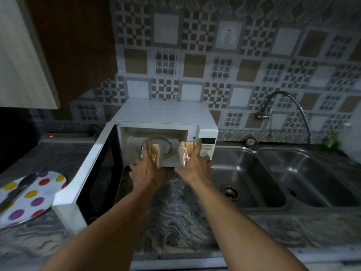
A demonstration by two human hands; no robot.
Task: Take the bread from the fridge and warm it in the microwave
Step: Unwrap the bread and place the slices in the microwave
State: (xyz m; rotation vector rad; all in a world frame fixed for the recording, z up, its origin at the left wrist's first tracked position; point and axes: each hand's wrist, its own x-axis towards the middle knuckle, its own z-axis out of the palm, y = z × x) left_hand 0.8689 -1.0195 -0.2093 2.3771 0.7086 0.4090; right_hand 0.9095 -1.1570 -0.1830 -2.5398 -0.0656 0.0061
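Note:
A white microwave [166, 114] stands on the counter against the tiled wall, its door [91, 173] swung wide open to the left. Inside lies a round glass turntable [166, 146]. My left hand [145, 171] grips a stack of bread slices [156, 154] in clear wrap at the mouth of the cavity. My right hand [196, 165] holds a second wrapped stack of bread slices [185, 151] just in front of the control panel [208, 146]. Both stacks are upright, a hand's width apart.
A plate with coloured dots [27, 196] lies on the marbled counter [175, 218] left of the open door. A steel double sink [273, 177] with a hose tap [287, 110] sits to the right. A cupboard [25, 55] hangs upper left.

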